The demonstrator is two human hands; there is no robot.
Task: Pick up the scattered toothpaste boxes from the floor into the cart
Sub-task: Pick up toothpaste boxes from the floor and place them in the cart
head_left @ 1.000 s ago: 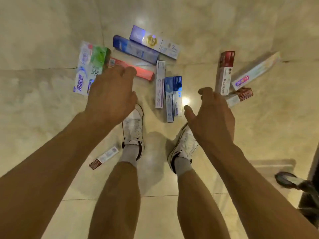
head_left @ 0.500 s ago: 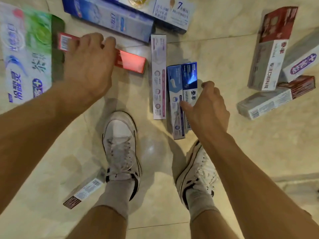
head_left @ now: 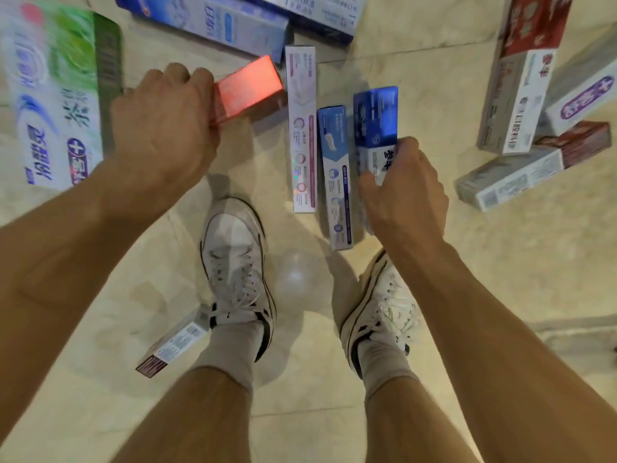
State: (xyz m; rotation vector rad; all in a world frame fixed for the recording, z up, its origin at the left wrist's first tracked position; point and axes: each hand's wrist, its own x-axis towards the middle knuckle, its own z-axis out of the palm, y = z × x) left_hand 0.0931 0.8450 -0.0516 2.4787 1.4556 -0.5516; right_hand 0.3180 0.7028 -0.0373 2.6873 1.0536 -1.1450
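Warm overhead glare, blurred edges

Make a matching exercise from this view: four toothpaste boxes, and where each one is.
1. red box
2. dark blue box
3. green and white box
4. small box with dark red end

A. beside the left shoe
B. in the right hand
C. in the left hand
D. on the floor at far left

Pairs: 1-C, 2-B, 3-D, 4-A
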